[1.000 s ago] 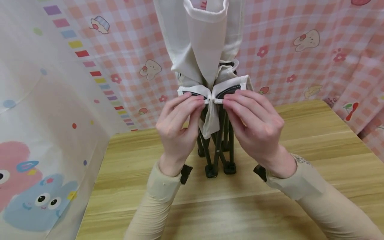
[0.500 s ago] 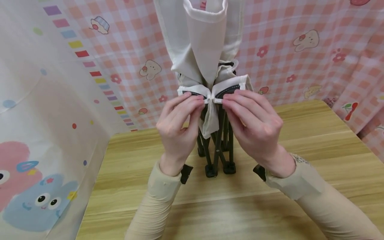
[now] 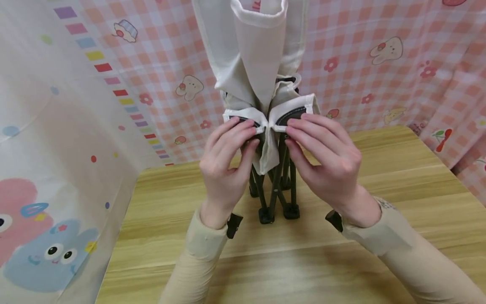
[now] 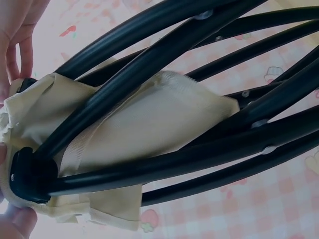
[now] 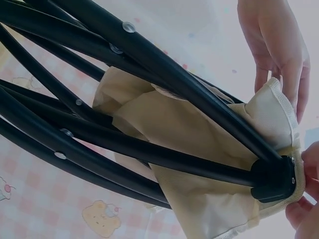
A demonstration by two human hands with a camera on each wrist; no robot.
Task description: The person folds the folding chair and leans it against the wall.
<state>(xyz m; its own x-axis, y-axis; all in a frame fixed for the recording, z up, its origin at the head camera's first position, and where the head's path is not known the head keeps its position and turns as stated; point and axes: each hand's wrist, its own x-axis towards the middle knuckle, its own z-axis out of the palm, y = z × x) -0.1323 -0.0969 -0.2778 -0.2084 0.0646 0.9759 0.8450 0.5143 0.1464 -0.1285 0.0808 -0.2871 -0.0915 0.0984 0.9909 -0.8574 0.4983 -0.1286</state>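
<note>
A small folding chair with white fabric [image 3: 262,55] and a black tube frame [image 3: 276,190] stands folded upright on the table. My left hand [image 3: 225,164] holds the left front corner of its seat, fingers on the fabric edge and thumb lower down. The right hand [image 3: 330,160] has the right front corner the same way. From below, the left wrist view shows a black end cap [image 4: 32,177] at the fabric corner, between thumb and fingertips. A matching end cap [image 5: 274,179] appears beside the right fingertips in the right wrist view. A loose fabric flap hangs between the hands.
The wood-grain table [image 3: 303,270] lies under the chair's black feet. Close behind stands a pink checked cloth backdrop [image 3: 341,38], and a white printed cloth [image 3: 76,139] hangs at the left. A black wrist mount [image 3: 234,225] sits inside each sleeve cuff.
Both thumbs have dropped a little away from the fingers, and the right fingertips have slid slightly to the right along the edge. The chair has barely moved.
</note>
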